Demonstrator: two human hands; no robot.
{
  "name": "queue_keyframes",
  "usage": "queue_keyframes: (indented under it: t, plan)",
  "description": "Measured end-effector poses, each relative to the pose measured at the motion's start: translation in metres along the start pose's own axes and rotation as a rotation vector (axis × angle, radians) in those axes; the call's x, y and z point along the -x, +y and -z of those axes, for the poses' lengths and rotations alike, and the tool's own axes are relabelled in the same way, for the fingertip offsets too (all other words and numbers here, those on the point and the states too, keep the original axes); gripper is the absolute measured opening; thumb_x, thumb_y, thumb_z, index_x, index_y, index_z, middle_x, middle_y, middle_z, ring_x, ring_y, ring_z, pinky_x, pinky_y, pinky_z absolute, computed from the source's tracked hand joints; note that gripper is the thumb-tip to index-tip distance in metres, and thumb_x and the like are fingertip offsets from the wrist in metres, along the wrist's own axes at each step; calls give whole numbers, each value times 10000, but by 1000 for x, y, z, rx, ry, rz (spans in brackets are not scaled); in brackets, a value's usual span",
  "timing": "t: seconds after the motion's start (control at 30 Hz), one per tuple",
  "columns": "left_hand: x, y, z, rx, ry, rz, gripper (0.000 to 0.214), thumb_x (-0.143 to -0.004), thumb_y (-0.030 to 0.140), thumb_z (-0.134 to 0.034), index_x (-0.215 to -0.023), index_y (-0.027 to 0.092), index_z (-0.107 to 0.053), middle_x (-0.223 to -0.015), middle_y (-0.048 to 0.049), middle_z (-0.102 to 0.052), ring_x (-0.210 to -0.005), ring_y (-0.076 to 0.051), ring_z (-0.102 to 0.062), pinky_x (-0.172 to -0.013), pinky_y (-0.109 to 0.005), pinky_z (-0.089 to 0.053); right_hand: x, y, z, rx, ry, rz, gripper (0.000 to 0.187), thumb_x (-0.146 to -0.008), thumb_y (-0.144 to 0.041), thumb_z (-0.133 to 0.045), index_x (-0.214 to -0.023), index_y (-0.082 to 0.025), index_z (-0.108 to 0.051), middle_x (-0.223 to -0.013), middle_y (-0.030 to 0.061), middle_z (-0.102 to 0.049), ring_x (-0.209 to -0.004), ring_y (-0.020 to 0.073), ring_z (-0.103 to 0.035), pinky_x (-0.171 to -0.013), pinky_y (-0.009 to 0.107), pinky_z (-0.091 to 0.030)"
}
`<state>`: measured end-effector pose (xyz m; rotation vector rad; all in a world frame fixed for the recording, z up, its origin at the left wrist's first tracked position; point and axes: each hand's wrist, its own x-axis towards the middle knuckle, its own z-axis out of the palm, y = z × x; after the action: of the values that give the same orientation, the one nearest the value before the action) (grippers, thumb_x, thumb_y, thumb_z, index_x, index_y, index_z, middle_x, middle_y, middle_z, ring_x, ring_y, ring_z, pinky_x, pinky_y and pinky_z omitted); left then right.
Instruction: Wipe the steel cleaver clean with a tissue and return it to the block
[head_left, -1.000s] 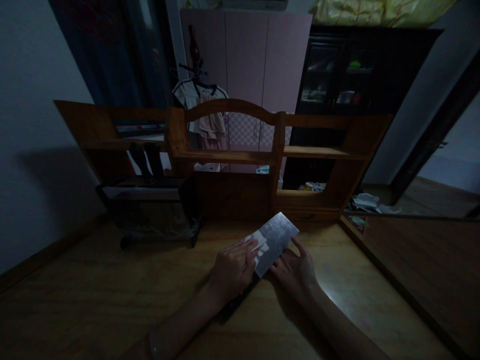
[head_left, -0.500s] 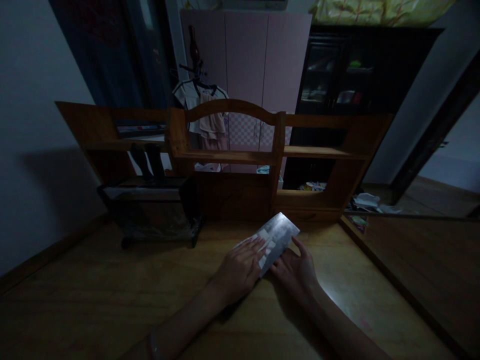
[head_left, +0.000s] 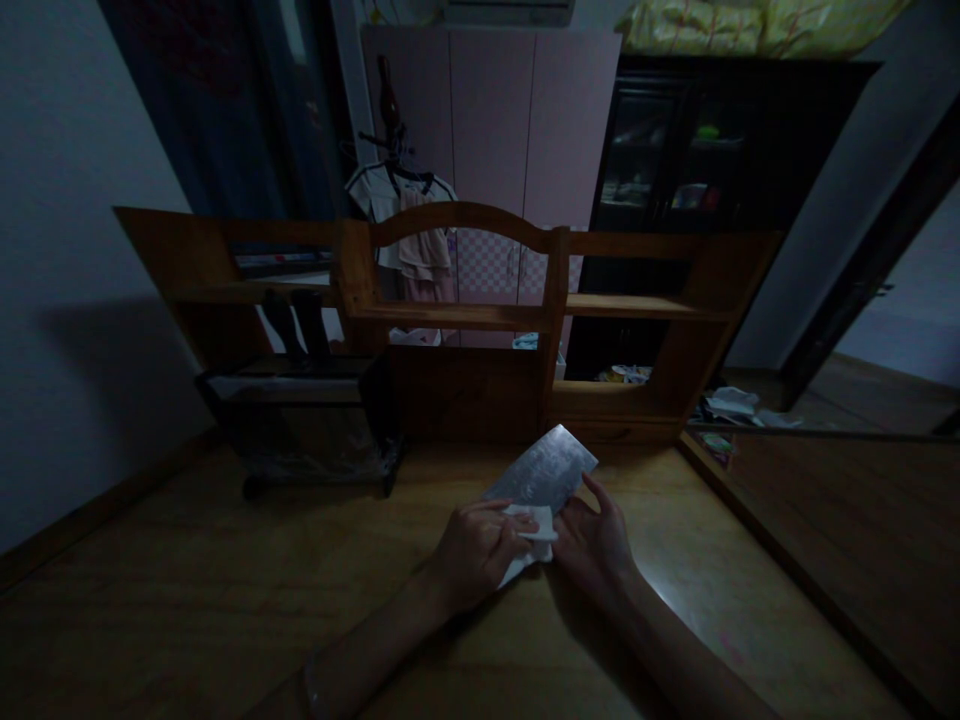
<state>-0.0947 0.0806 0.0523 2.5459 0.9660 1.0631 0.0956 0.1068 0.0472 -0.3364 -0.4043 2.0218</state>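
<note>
A cleaver with a wide silver blade (head_left: 546,468) lies flat on the wooden table (head_left: 225,590), its tip pointing away to the right. My left hand (head_left: 474,551) is closed on a white tissue (head_left: 534,530) and presses it on the near end of the blade. My right hand (head_left: 595,541) rests at the blade's right edge, fingers spread and touching the steel. The cleaver's handle is hidden under my left hand.
A wooden shelf unit (head_left: 465,310) stands along the table's back edge. A dark knife rack (head_left: 300,400) with black handles sits at the left. A second table surface (head_left: 847,520) adjoins on the right. Cabinets and hanging clothes (head_left: 412,230) stand behind.
My left hand slid the tissue up the blade, then back toward me to the near end. The cleaver and my right hand stayed in place.
</note>
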Motion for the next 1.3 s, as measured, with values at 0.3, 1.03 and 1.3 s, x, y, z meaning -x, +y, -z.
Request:
queue_keyframes:
  t: [0.3,1.03,1.3]
  plan:
    - [0,-5,4,-53,136,127,447,-998,200,-313,-1004,237,-758,-1110,-22,-732,-1050,-166,-684,-1008,-336,-496,4,1,4,70,24,7,368,-923,-438,-464,-1036,-126,-624,-1033,126,-720,-1008,278,-662,-905,445,-509]
    - [-5,-13,9,7,-37,271,459,-1035,288,-213,-1353,255,-541,-1469,16,-451,-1394,-152,-374,-1166,-365,-332,1,8,-3,-32,53,17,163,-909,-280,-529,-967,-173,-637,-935,57,-732,-911,203,-681,-890,352,-511]
    - [-8,0,9,65,-276,46,459,-1040,280,-213,-1479,284,-343,-1538,29,-328,-1427,-140,-303,-1201,-371,-266,0,15,-7,23,83,-36,200,-916,-268,-499,-908,-145,-656,-824,58,-730,-766,180,-684,-787,320,-538]
